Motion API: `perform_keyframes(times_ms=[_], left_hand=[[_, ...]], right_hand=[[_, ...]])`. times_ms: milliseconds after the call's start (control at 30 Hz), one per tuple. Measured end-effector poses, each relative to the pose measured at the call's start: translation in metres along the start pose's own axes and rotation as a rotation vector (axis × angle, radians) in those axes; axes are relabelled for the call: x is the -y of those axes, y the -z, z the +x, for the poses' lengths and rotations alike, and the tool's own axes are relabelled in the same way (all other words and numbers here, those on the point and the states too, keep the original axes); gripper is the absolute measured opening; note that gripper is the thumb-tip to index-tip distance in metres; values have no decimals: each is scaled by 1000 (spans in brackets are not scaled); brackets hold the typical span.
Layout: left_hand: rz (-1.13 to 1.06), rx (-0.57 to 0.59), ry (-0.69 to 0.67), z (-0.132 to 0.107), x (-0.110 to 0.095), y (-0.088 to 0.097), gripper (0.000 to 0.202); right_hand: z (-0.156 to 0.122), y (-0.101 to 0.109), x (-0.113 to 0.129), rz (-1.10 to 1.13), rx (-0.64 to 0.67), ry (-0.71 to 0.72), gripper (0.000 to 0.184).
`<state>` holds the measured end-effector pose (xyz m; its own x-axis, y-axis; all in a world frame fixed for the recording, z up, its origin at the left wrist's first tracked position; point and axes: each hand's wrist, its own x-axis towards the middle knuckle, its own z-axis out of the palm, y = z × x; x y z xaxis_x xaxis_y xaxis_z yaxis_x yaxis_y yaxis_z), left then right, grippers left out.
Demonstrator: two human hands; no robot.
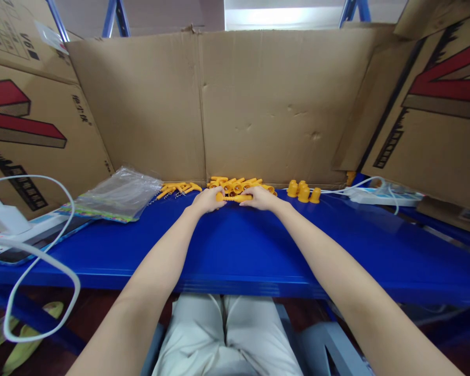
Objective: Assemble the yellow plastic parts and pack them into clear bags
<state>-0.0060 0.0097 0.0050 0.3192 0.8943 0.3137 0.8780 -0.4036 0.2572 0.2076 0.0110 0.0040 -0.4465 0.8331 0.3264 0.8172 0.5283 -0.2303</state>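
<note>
A yellow corkscrew lies level between my two hands, low over the blue table. My left hand is closed around its left end, where a rounded yellow part shows at the fingertips. On the other end, my right hand pinches the yellow piece with thumb and fingers. Just behind the hands is a pile of yellow corkscrews with round, bell-like ends. To the left lie several yellow T-shaped handles with metal spirals. Several yellow bell-shaped caps stand to the right.
A clear plastic bag lies left on the blue table. Cardboard walls close off the back and sides. A white charger with cable and a phone are at far left; a white power strip is at right.
</note>
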Motion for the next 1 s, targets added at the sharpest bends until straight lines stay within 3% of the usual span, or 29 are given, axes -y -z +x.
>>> perform_keyframes(times_ms=[300, 500, 700, 867, 1000], left_hand=[[-67, -35, -62, -2, 16, -5, 33], [-132, -154, -75, -2, 19, -5, 79], [52, -89, 102, -2, 20, -3, 32], [200, -24, 231, -5, 18, -3, 34], [284, 30, 319, -8, 16, -5, 48]], right_hand=[[1, -5, 1, 172, -98, 59, 33], [1, 3, 9, 351, -338, 21, 33], [11, 21, 21, 253, -569, -66, 31], [41, 18, 34, 207, -541, -65, 30], [70, 3, 44, 139, -485, -96, 32]])
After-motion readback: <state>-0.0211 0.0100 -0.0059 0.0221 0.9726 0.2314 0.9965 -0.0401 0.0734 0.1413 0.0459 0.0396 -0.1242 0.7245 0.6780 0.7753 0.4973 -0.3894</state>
